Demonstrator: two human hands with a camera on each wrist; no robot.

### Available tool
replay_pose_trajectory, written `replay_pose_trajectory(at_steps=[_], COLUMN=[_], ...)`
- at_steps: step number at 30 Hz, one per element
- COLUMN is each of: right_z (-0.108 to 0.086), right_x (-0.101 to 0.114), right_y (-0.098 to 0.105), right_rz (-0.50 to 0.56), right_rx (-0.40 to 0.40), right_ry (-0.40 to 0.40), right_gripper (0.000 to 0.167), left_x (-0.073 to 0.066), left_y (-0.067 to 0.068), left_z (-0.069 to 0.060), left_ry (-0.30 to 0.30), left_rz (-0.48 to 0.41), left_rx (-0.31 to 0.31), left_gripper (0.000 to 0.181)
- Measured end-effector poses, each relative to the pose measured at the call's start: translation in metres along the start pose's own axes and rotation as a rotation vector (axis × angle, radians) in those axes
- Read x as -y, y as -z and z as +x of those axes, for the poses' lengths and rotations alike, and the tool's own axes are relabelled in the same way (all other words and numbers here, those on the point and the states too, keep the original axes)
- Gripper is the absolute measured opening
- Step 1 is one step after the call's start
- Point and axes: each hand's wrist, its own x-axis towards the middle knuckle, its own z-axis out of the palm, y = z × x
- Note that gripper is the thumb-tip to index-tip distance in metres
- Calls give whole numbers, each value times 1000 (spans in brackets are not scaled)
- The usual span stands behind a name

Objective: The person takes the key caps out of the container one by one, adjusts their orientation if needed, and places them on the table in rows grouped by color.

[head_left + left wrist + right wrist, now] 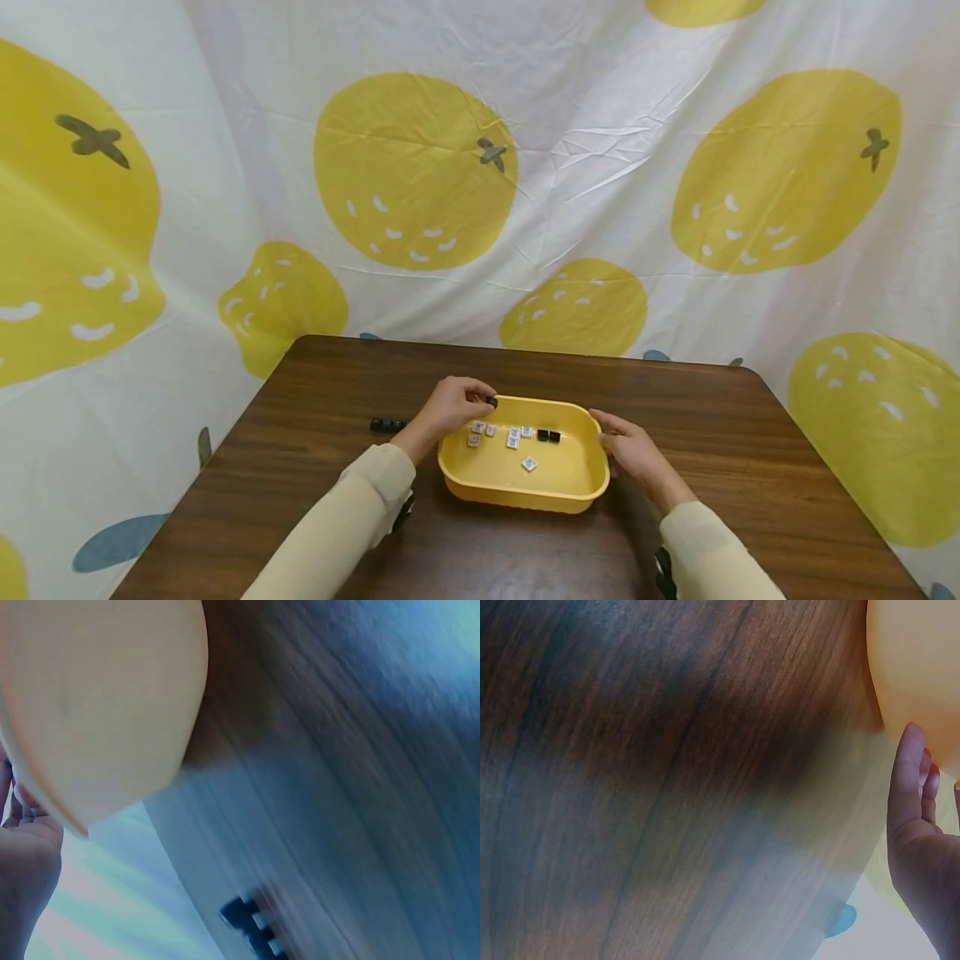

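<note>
Over the far rim of the tray (562, 477), one black block (491, 402) in a pinch

Toward the tray's far left corner, the left hand (453, 406) grips that block at its fingertips. At the opposite end, the right hand (636, 454) touches the rounded outer wall; its fingers look fairly straight, and whether they also squeeze the rim I cannot tell.

The tray sits on the surface (330, 392) between the hands. Inside lie white blocks (513, 442) with printed faces, some close together and one apart nearer the front, plus a black pair (554, 437) right of the middle. Left of the tray, a black row (387, 426) runs partly behind the left wrist.

The step in hand appears to be carrying one block across the rim, between tray and row; which way it travels cannot be told. The next move probably calls for a firm pinch clear of the edge while the right hand steadies the tray, then either a straight, careful setting-down at the row's end or a gentle release inside.
</note>
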Motion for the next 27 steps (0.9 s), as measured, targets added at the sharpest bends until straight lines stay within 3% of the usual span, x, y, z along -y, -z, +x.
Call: replay_pose_trajectory(at_steps=[10, 17, 27], right_z=[1, 0, 0], right_x=[-1, -2, -1], right_y=[0, 0, 0], right_rz=[5, 15, 11], right_rx=[-2, 5, 1], right_ry=[-2, -3, -10], right_gripper=[51, 51, 51], left_x=[20, 39, 77], left_y=[31, 57, 95], left_z=[-4, -10, -25], left_ry=[84, 92, 150], left_rz=[-107, -89, -14], left_rx=[-87, -159, -221], left_gripper=[21, 21, 20])
